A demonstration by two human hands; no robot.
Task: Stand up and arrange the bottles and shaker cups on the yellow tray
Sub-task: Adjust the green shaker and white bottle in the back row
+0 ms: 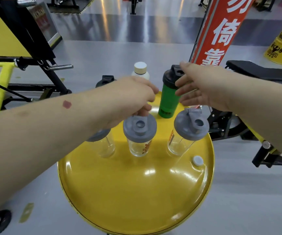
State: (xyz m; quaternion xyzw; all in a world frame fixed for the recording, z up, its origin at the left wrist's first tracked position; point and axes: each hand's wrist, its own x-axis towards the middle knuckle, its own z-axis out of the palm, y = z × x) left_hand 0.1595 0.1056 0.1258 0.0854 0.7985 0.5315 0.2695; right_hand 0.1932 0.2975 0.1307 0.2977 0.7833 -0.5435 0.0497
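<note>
Head view: three clear shaker cups with grey lids stand upright in a row on the yellow tray [137,192]. My left hand [133,97] curls its fingers onto the middle cup's [139,133] lid. My right hand [203,87], fingers spread loose, rests against the upright green shaker [168,99] at the tray's far edge. White bottle [140,71] stands behind.

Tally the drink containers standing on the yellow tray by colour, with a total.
Clear shaker cups with grey lids: 3
Green shaker with black lid: 1
White bottle: 1
Black-lidded container, mostly hidden behind the left forearm, body colour unseen: 1
Total: 6
</note>
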